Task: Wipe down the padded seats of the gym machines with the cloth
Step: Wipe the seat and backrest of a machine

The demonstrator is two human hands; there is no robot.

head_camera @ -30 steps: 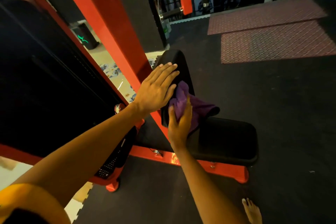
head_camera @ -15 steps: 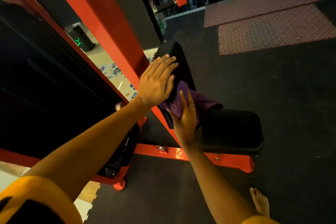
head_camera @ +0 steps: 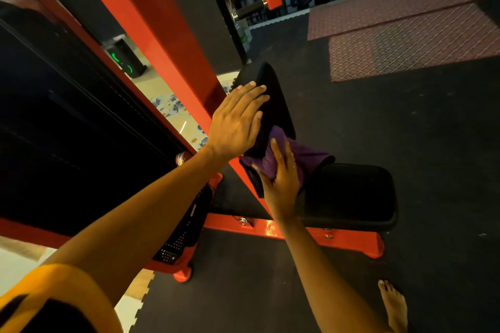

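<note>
Right now the left hand (head_camera: 238, 121) lies flat, fingers straight, against the upper edge of the black back pad (head_camera: 276, 105), whose long axis tilts up and away from the seat pad (head_camera: 351, 192). The seat pad lies level on the orange frame (head_camera: 349, 240), stretching off to the right. The right hand (head_camera: 281, 181) presses the purple cloth (head_camera: 308, 157) with spread, nearly straight fingers onto the foot of the back pad; the cloth's loose end trails right, touching the seat pad. Compared with 1 second ago, the right hand has slid slightly toward the seat, while the left has kept its place.
</note>
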